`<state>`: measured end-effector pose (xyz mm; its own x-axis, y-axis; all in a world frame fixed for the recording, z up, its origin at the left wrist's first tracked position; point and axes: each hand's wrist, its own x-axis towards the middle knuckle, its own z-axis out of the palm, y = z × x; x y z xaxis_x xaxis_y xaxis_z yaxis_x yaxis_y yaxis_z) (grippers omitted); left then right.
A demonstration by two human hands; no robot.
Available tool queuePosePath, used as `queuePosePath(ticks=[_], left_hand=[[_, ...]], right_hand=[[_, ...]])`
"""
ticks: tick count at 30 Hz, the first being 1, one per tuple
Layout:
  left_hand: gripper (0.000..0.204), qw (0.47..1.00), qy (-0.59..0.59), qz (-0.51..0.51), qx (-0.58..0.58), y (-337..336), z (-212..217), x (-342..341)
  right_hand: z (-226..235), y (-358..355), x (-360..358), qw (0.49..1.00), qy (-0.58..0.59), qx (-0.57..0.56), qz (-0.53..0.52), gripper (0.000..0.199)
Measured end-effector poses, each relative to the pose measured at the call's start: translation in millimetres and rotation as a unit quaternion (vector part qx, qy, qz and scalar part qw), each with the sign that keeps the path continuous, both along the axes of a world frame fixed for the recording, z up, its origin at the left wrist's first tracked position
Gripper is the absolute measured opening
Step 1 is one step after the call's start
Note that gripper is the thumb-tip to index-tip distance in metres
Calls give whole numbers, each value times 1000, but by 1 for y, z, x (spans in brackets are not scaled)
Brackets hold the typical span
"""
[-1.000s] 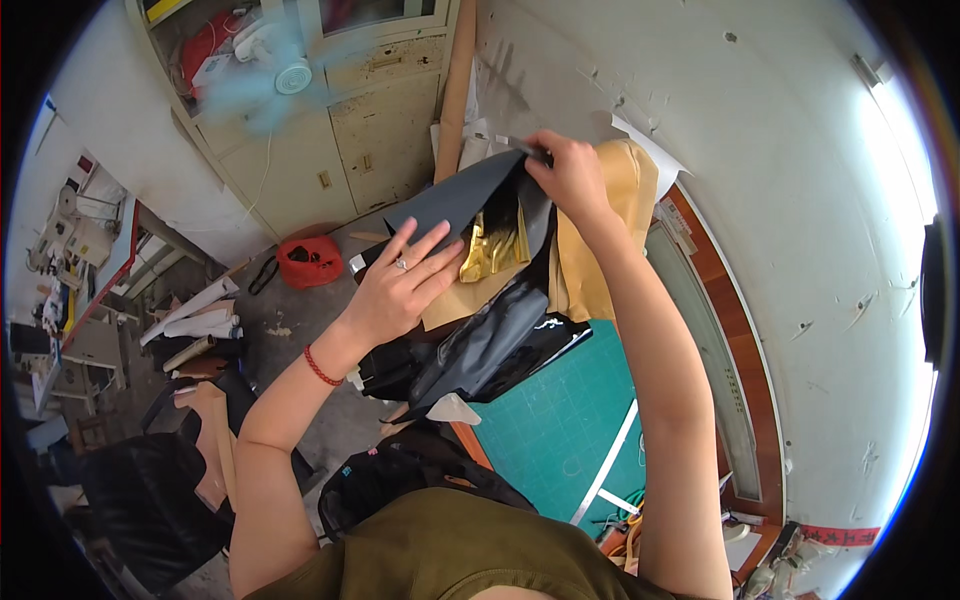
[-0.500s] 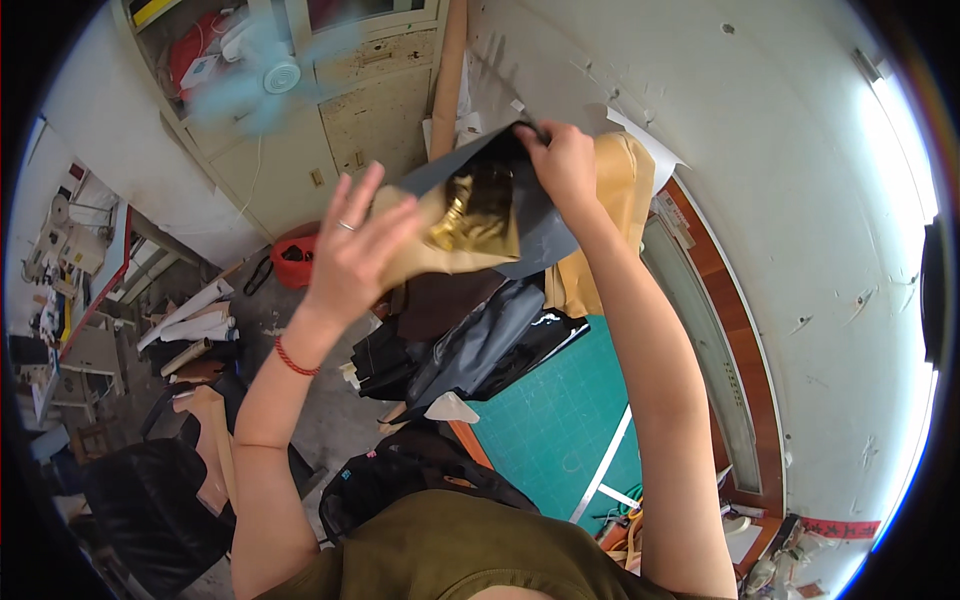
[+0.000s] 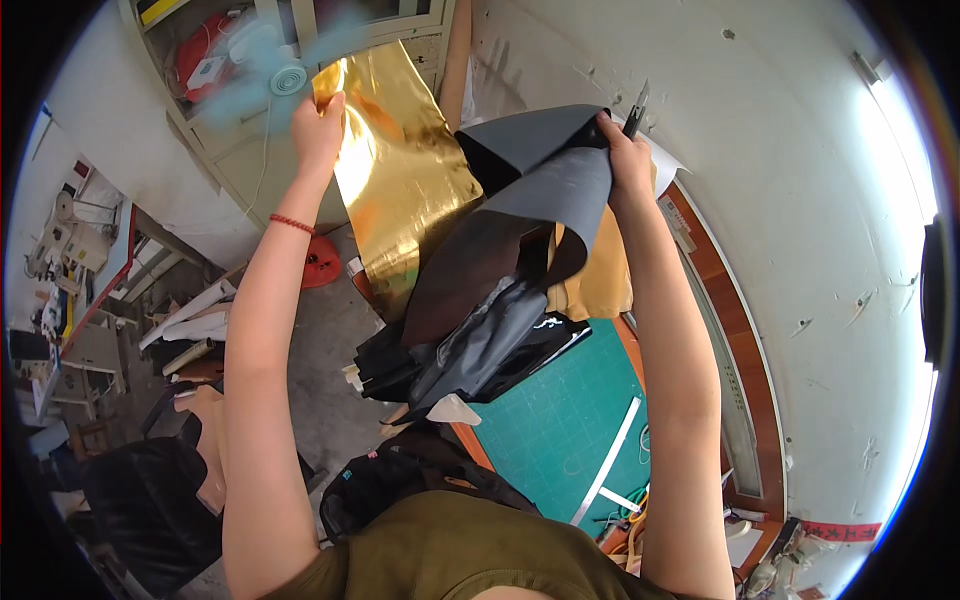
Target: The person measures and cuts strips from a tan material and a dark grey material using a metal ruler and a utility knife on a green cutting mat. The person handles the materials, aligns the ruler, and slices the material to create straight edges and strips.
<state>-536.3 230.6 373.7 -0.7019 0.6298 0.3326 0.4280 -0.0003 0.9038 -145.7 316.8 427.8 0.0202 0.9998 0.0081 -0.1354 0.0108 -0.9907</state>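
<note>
My left hand (image 3: 318, 128), raised at the upper left, is closed on the edge of a shiny gold sheet (image 3: 398, 150). The sheet hangs down at a slant, its lower end next to the dark pile. My right hand (image 3: 630, 160) grips the edge of a curled dark grey leather-like sheet (image 3: 545, 190) at the upper right. A utility knife (image 3: 636, 112) is also in this hand, its blade pointing up. Below the raised sheets lie folded black and dark grey materials (image 3: 470, 340), partly covering the green cutting mat (image 3: 560, 410).
Tan material (image 3: 595, 265) lies behind the grey sheet, near the wall. A metal T-shaped ruler (image 3: 612, 460) rests on the mat. Beyond my left hand a blue fan (image 3: 288, 80) spins before a cabinet (image 3: 235, 165). A black chair (image 3: 150, 510) stands at lower left.
My left hand, spread and blurred before, has moved up and left and closed on the gold sheet, which is now drawn out. My right hand has shifted right with the grey sheet, exposing the knife.
</note>
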Motion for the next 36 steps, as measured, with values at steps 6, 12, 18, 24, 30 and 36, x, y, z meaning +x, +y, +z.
queuePosePath(ticks=[6,12,18,24,30,36], left_hand=[[109,968,135,-168,-130,-9,-21,27],[108,809,426,-396,-90,-31,42,146],[34,932,198,-304,-15,-9,47,162],[40,951,219,-183,115,35,35,153],[35,968,169,-168,80,54,22,171],[34,976,155,-145,43,65,11,183]], right_hand=[[7,-20,5,999,-41,10,-30,27],[11,-17,-12,998,-46,16,-26,26],[19,-42,4,974,-214,70,-29,42],[6,-97,43,830,-521,177,90,54],[6,-144,49,941,-325,8,95,35],[2,-154,47,961,-241,-24,131,36]])
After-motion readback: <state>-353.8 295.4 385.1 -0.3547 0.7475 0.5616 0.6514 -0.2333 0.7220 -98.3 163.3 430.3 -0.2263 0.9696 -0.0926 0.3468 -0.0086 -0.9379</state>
